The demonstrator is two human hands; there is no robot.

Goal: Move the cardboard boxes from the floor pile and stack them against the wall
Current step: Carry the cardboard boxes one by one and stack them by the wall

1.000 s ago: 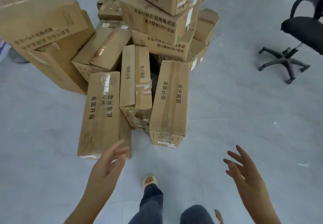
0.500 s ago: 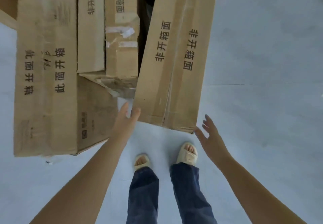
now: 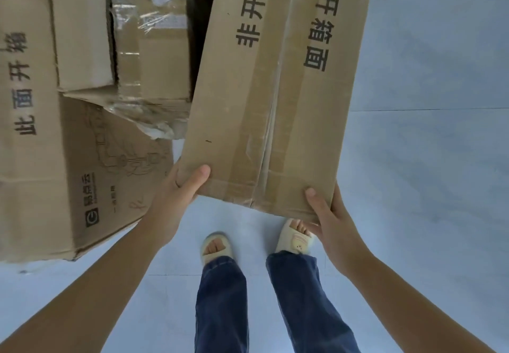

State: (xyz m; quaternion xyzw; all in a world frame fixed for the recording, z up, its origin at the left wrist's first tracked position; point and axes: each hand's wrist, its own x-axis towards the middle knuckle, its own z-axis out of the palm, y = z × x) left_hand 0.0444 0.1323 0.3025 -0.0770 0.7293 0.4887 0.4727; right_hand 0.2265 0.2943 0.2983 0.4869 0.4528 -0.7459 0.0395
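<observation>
Bare floor (image 3: 429,187) lies open right of the long box (image 3: 264,104). On its left, the large box (image 3: 41,132) and a torn taped box (image 3: 148,57) crowd close, leaving a narrow dark gap.

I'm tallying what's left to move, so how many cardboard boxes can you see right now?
4, though more may lie out of frame. The long box gripped by the left hand and right hand; a large box at left; a smaller box on it; a torn taped box between.

Tilted taped cardboard box (image 3: 264,99), near floor pile (image 3: 68,132)
</observation>
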